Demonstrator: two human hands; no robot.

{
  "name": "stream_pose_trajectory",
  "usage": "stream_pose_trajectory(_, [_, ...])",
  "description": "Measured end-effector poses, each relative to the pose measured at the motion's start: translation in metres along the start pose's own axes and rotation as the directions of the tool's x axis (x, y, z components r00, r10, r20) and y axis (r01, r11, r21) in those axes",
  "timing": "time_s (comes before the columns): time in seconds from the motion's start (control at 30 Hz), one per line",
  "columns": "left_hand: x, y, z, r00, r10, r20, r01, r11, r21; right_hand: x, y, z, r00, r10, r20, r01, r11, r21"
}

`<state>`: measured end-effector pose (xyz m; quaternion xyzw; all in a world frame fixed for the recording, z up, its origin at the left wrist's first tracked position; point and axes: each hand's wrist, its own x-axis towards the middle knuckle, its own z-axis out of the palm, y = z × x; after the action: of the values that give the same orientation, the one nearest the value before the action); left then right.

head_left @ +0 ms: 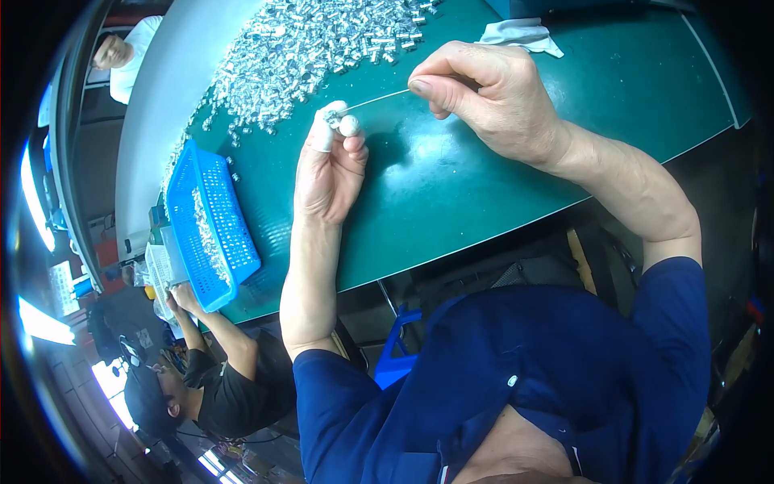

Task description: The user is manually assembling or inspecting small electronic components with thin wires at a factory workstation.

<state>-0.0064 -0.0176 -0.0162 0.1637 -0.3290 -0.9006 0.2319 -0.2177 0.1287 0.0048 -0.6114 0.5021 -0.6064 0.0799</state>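
My left hand [332, 173] is raised over the green table, with white covers on some of its fingertips. Between those fingertips it pinches a small silvery metal part [331, 118], mostly hidden by the fingers. To the right and a little farther off, my right hand [493, 101] is closed, thumb against forefinger, on the end of a thin pale strand [375, 102]. The strand runs nearly straight across to the part in my left hand. Whether it is thread, wire or a thin rod, I cannot tell.
A large heap of small silvery metal parts [298, 56] covers the far left of the green table [451, 202]. A blue plastic basket [235, 230] holding similar parts stands at the left edge. A grey cloth [522, 35] lies at the back. A co-worker [234, 387] sits at left.
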Motion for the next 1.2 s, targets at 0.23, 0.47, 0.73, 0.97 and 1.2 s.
stream_pose_trajectory(0.23, [0.001, -0.001, 0.0, 1.0, 0.008, -0.007, -0.007, 1.0, 0.028, 0.0, 0.001, 0.0, 1.0, 0.001, -0.004, 0.0, 1.0, 0.012])
stream_pose_trajectory(0.47, [0.0, -0.004, 0.001, 1.0, 0.027, 0.008, -0.028, 0.997, 0.069, -0.001, -0.001, 0.003, 0.972, 0.232, 0.041, -0.236, 0.958, 0.166])
stream_pose_trajectory(0.73, [0.002, -0.009, 0.012, 0.994, 0.097, -0.056, -0.084, 0.977, 0.196, -0.003, 0.003, 0.001, 0.909, 0.405, 0.098, -0.417, 0.885, 0.206])
stream_pose_trajectory(0.97, [0.004, 0.001, 0.003, 0.98, 0.182, -0.082, -0.143, 0.926, 0.35, -0.002, 0.006, -0.001, 0.935, 0.345, 0.081, -0.354, 0.924, 0.148])
stream_pose_trajectory(1.2, [0.009, 0.022, -0.003, 0.816, 0.577, -0.023, -0.162, 0.267, 0.95, 0.018, 0.006, -0.017, 0.817, 0.574, -0.06, -0.501, 0.757, 0.42])
